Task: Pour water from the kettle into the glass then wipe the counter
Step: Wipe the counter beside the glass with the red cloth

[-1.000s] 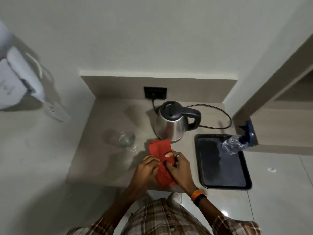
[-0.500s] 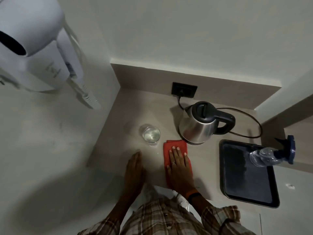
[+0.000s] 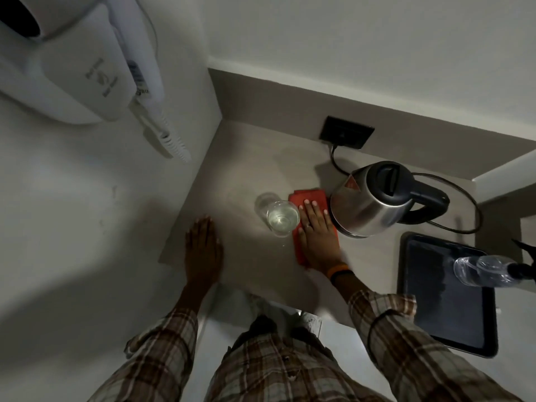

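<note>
On the counter: your beige stone counter fills a corner niche, and all the things below rest on it.
Right hand: your right hand lies flat, fingers spread, palm pressing down on a red folded cloth; it grips nothing, it only pins the cloth.
Left hand: your left hand rests open and flat on the bare counter near the front edge, holding nothing.
Glass: the clear drinking glass stands upright with water in it, just beside the cloth on its left.
Kettle: the steel kettle with black lid and handle stands upright, lid shut, just right of the cloth.
Cloth: it sits between glass and kettle.
Tray: a black rectangular tray lies to the right, with a clear plastic bottle over its far corner.
</note>
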